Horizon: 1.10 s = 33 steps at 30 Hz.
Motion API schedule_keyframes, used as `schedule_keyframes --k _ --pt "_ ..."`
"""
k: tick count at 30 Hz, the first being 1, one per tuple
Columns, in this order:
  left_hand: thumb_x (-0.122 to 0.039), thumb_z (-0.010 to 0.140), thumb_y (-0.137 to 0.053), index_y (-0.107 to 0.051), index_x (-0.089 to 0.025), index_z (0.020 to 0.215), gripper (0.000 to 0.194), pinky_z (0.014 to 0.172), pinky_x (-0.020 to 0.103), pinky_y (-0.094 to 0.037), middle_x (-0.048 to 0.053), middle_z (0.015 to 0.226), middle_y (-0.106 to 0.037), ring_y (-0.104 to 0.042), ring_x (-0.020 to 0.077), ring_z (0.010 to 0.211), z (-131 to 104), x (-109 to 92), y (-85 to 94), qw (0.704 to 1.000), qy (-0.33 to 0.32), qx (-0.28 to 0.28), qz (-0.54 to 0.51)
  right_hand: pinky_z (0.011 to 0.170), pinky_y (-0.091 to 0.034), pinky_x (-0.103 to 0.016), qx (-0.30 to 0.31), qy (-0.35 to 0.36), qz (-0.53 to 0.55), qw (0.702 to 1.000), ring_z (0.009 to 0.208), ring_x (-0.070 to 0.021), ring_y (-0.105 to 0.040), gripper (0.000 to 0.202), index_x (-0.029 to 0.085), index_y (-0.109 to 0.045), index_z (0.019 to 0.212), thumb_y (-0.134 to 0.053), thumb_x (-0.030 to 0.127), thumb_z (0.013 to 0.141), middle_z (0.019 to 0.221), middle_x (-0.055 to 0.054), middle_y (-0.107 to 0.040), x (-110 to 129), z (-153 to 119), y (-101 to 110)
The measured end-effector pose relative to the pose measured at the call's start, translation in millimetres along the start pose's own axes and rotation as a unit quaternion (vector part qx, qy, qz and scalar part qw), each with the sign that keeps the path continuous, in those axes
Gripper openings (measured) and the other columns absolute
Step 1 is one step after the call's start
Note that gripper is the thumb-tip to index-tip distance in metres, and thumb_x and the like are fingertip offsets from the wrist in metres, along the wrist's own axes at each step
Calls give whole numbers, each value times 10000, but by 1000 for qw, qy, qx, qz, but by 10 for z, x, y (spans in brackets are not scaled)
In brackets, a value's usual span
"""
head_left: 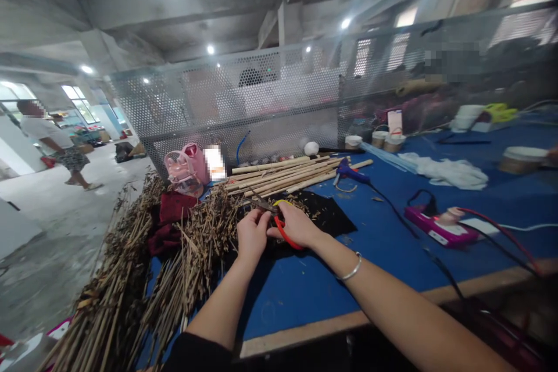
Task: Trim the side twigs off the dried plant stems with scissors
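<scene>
My right hand point(299, 225) is wrapped round the red and yellow handles of a pair of scissors point(285, 233), whose blades point up and left. Close beside the blades, my left hand point(253, 235) has its fingers pinched together; what they hold is too small to make out. Under both hands lies a black cloth point(333, 215) scattered with dry brown bits. Bundles of dried stems point(196, 256) lie on the left side of the blue table point(305, 296), next to my left hand.
Beyond the hands lie pale wooden sticks point(261, 177), a blue glue gun point(353, 173) and a pink bottle point(196, 163). At right are a purple power strip point(440, 226) with cables and white gloves point(449, 171). A mesh partition point(196, 104) stands behind; a person point(56, 136) is at far left.
</scene>
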<state>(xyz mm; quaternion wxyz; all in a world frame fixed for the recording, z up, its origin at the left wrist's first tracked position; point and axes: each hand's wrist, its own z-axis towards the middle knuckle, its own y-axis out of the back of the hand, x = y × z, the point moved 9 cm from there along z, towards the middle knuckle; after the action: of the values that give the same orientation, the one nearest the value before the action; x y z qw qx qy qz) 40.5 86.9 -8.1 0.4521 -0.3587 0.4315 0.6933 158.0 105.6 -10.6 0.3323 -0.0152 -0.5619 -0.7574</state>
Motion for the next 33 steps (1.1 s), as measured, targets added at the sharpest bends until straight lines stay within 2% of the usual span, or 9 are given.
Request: schedule_keyframes --k 6,11,17,22,26,33 --pt "-335 763 -511 -660 -149 851 254 598 209 -398 26 702 -652 -549 126 618 5 48 -29 1000 -25 -6 -7 709 -369 -296 -31 14 -30 999 818 -199 -520 506 155 -470 893 -611 567 636 879 -74 -543 -29 -17 23" --pt "-322 749 -518 -673 -158 863 253 604 215 -397 24 696 -659 -552 130 617 11 84 27 998 -22 -37 38 692 -368 -282 -15 -17 -44 999 829 -205 -545 497 156 -487 881 -603 577 642 885 -79 -570 -41 -31 -11" --pt "-291 729 -518 -689 -145 801 236 616 214 -395 17 695 -658 -550 133 642 137 -120 20 998 -63 0 31 599 -335 -252 8 -84 -15 996 768 -198 -582 463 176 -494 921 -526 588 710 834 -64 -616 -131 -53 -28" --pt "-319 708 -532 -695 -125 813 274 530 211 -374 -2 562 -600 -497 120 535 248 -154 -90 998 -40 45 -9 564 -308 -237 -7 -110 3 994 746 -184 -581 432 192 -505 895 -522 584 714 818 -50 -625 -229 -48 58" --pt "-344 706 -539 -694 -121 816 293 483 196 -352 0 576 -590 -470 105 513 179 -48 -44 999 -8 22 -44 562 -308 -240 0 -87 1 996 725 -185 -575 439 196 -501 876 -557 584 680 796 -42 -615 -189 -48 34" --pt "-379 683 -580 -696 -122 851 329 482 185 -363 -6 603 -606 -473 91 509 71 32 -48 995 29 18 -97 662 -351 -266 -50 -31 15 998 795 -187 -533 471 174 -466 880 -607 556 643 861 -61 -565 -20 -52 77"
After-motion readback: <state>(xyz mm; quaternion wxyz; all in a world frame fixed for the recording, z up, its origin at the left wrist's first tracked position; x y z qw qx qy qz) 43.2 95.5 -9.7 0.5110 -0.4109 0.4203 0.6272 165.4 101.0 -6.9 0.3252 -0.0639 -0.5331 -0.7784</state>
